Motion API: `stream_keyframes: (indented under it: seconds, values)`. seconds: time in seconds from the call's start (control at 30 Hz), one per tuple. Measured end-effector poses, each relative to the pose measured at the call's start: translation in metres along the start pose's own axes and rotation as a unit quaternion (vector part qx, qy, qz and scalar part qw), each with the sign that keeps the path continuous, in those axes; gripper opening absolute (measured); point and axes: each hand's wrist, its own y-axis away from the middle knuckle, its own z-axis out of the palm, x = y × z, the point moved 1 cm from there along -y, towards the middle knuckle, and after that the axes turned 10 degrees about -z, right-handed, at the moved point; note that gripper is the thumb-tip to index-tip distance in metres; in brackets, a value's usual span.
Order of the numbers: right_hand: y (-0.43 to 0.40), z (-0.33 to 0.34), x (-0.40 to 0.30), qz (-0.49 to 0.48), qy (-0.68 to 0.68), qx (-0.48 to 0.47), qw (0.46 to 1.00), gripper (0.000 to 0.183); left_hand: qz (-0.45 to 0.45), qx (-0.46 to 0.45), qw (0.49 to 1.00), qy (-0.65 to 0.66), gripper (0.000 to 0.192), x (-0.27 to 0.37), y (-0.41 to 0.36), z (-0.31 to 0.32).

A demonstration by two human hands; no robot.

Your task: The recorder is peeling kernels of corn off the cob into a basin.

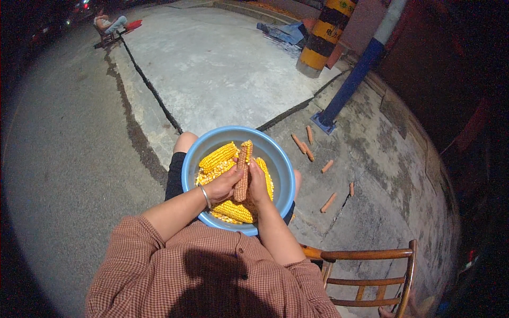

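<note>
Both my hands hold one corn cob over a blue plastic basin on my lap. Most of its visible side is bare and reddish brown; some yellow kernels still cling near the top end. My left hand, with a silver bangle at the wrist, grips it from the left. Against its right side lies my right hand. Loose kernels fill part of the basin. Full yellow ears lie among them: one at upper left, one at the bottom, and another partly hidden behind my right hand.
Several stripped cobs are scattered on the concrete to my right. A wooden chair stands at lower right. Beyond are a blue-based metal pole and a yellow-and-black banded post. A seated person is at far upper left.
</note>
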Motion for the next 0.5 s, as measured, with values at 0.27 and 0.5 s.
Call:
stream_keyframes:
  seconds: [0.27, 0.5]
  values:
    - [0.0, -0.011, 0.011, -0.023, 0.139, -0.019, 0.99, 0.046, -0.001, -0.016, 0.999, -0.049, 0.046, 0.0, -0.002, 0.001]
    - [0.002, 0.0, -0.004, 0.034, -0.024, 0.005, 0.999, 0.049, -0.005, -0.011, 1.0, -0.018, 0.046, 0.001, 0.002, 0.002]
